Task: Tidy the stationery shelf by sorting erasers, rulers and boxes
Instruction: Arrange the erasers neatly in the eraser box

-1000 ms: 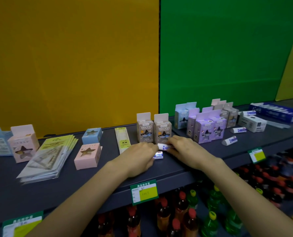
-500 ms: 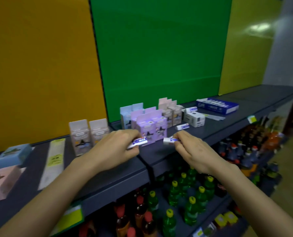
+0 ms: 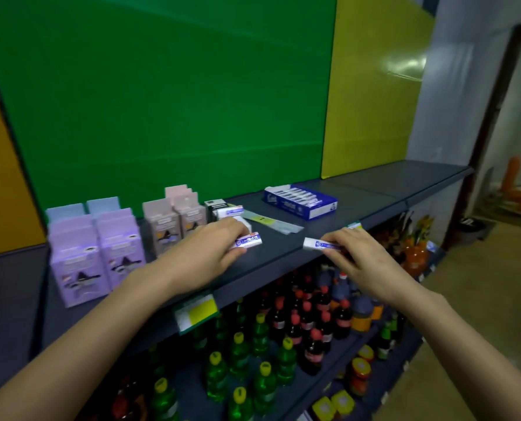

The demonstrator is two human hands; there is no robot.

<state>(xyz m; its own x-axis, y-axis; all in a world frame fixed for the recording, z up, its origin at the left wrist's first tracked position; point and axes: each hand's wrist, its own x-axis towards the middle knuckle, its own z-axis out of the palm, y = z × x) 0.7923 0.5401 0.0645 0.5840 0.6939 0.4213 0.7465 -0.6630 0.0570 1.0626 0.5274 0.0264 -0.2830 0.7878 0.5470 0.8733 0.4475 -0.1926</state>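
Both hands are busy, each with one eraser. The left hand point(image 3: 204, 253) pinches a white eraser with a blue sleeve point(image 3: 248, 242) between thumb and fingertips, low over the dark shelf point(image 3: 374, 192). The right hand point(image 3: 365, 262) grips a second eraser point(image 3: 320, 245) the same way, out over the shelf's front edge.

A second ago these hands were picking the two erasers up further left, in front of a pair of brown boxes. Now they have carried them along, past the purple boxes point(image 3: 98, 253). That puts them near the open blue eraser box point(image 3: 301, 202) at the back, which looks to me like the place they belong, so the gathering step seems nearly done.

Between the hands and that box lies a ruler in a clear sleeve point(image 3: 271, 224), flat and slanted across the way. Beside the left hand a small white box carries another loose eraser point(image 3: 231, 211) on top, and pale pink boxes point(image 3: 177, 217) stand just left of it. Drink bottles point(image 3: 283, 329) fill the shelf below, so a dropped eraser would likely vanish among them.
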